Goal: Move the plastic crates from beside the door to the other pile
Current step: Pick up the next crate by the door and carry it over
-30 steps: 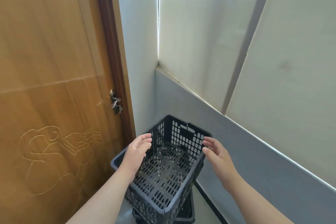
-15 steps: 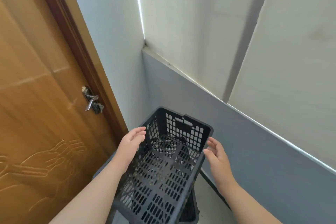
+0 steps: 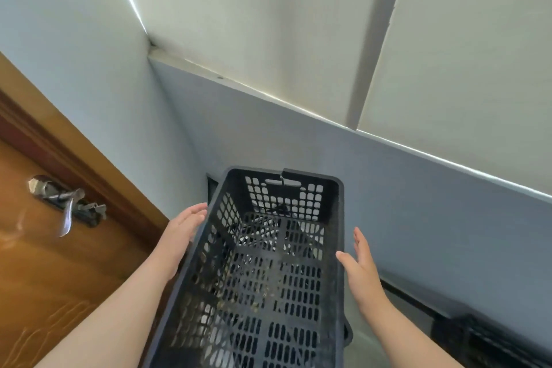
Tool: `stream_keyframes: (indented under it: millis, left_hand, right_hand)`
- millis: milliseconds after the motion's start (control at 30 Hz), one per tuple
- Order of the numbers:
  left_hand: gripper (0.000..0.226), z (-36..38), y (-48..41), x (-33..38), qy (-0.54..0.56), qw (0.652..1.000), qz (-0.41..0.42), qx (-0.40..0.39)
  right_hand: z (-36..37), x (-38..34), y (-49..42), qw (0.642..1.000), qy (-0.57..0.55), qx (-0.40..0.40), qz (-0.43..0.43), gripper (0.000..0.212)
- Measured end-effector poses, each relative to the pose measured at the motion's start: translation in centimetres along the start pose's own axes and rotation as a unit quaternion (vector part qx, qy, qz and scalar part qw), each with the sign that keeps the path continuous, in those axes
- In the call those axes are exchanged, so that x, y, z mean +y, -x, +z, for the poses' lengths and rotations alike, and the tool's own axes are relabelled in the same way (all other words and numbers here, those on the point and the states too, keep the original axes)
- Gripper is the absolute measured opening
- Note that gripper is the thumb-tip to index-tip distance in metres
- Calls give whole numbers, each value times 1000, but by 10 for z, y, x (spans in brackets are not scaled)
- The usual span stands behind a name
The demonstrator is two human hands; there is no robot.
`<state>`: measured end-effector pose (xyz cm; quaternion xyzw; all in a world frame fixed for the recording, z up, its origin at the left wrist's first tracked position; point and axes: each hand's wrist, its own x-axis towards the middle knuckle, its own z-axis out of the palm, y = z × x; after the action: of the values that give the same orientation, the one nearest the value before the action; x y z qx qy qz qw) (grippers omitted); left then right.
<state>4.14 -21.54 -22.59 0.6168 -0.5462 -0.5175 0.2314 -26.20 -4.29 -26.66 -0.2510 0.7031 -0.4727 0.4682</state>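
Observation:
A dark perforated plastic crate (image 3: 268, 278) sits on top of a stack in the corner beside the door; a lower crate's edge (image 3: 348, 334) peeks out beneath it. My left hand (image 3: 182, 233) is flat and open against the crate's left outer side. Level with the right rim, my right hand (image 3: 361, 269) is open with fingers spread, thumb near the rim; I cannot tell whether it touches. Neither hand is closed on the crate. The far wall of the crate has a cracked handle slot.
A wooden door (image 3: 44, 263) with a metal lever handle (image 3: 65, 206) and keys stands to the left. Grey-blue walls (image 3: 418, 218) close the corner behind and to the right. Another dark object (image 3: 493, 340) lies on the floor at the lower right.
The view has tilted down and closer to the crate. Both hands have moved lower along the crate's sides, the right hand back toward me.

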Motion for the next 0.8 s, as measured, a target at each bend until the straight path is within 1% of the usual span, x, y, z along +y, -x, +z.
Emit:
stream_keyframes:
  millis: [100, 200, 267, 367, 533, 700, 800]
  left_hand:
    - [40, -15, -23, -22, 1, 1000, -20, -9]
    - [47, -17, -40, -48, 14, 998, -60, -20]
    - [44, -8, -43, -64, 30, 994, -96, -48]
    - [35, 2, -44, -76, 87, 983, -133, -96]
    - [45, -4, -52, -92, 119, 975, -137, -126]
    - [40, 0, -48, -87, 124, 976, -131, -125]
    - [41, -2, -43, -81, 124, 975, -135, -123]
  right_hand:
    - [5, 12, -3, 999, -20, 17, 23, 72]
    - [5, 30, -11, 999, -33, 23, 34, 73]
    - [9, 45, -16, 998, -44, 19, 44, 74]
    - [21, 63, -21, 996, -67, -4, 66, 78]
    - [28, 78, -24, 992, -99, -19, 80, 64]
    - [29, 71, -23, 991, -107, -15, 79, 57]
    - [26, 65, -21, 990, -121, -16, 74, 54]
